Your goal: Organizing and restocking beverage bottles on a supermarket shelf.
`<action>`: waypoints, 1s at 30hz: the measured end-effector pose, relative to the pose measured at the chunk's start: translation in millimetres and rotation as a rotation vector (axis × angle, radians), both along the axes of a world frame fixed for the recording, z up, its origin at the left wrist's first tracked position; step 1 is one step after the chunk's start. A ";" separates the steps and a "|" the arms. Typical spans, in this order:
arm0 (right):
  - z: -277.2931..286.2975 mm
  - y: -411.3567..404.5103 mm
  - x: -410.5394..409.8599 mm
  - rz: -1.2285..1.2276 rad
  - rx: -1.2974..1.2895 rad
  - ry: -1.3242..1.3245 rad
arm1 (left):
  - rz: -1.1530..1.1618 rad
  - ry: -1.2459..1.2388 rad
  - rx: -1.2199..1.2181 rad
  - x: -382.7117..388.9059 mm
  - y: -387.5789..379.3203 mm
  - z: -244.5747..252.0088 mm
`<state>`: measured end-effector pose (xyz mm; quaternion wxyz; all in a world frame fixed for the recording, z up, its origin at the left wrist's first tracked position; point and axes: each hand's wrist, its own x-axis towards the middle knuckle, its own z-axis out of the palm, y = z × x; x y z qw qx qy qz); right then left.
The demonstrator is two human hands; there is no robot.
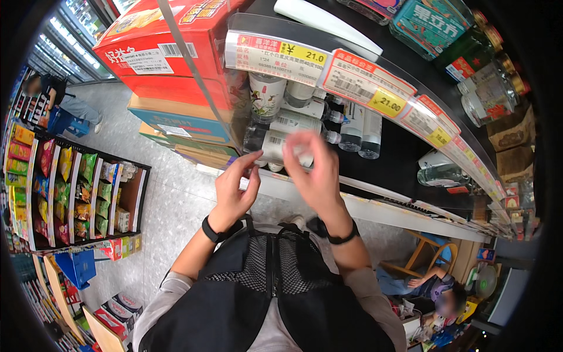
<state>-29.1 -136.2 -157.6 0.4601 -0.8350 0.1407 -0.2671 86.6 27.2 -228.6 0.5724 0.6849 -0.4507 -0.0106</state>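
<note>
My left hand is in front of the lower shelf, with thumb and forefinger apart and nothing seen between them. To its right my right hand is raised, blurred, its fingers curled into a loose ring; no object shows in it. Behind both hands lies a clear bottle with a white label, partly covered by my right hand. I cannot tell whether a fingertip touches it. More bottles lie just beyond it. A bottle with a floral label and two clear bottles are near them.
A curved price-label rail overhangs the bottles. Stacked cartons stand left of the shelf. A snack rack is farther left across the floor. One person stands at upper left; another sits at lower right by a wooden chair.
</note>
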 end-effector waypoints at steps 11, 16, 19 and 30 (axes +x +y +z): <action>7.4 -13.4 100.3 -0.309 -0.304 -0.125 | -0.005 0.196 0.016 -4.1 -41.8 17.4; 2.8 -11.7 93.1 -0.300 -0.268 -0.259 | 0.080 -0.031 -0.077 -2.7 -43.0 9.4; -6.9 -4.7 65.7 -0.243 -0.205 -0.327 | 0.118 -0.109 -0.167 -6.1 -41.1 12.4; -116.6 29.2 -115.3 0.116 -0.066 -0.242 | -0.530 -0.448 0.169 -10.5 4.3 -50.0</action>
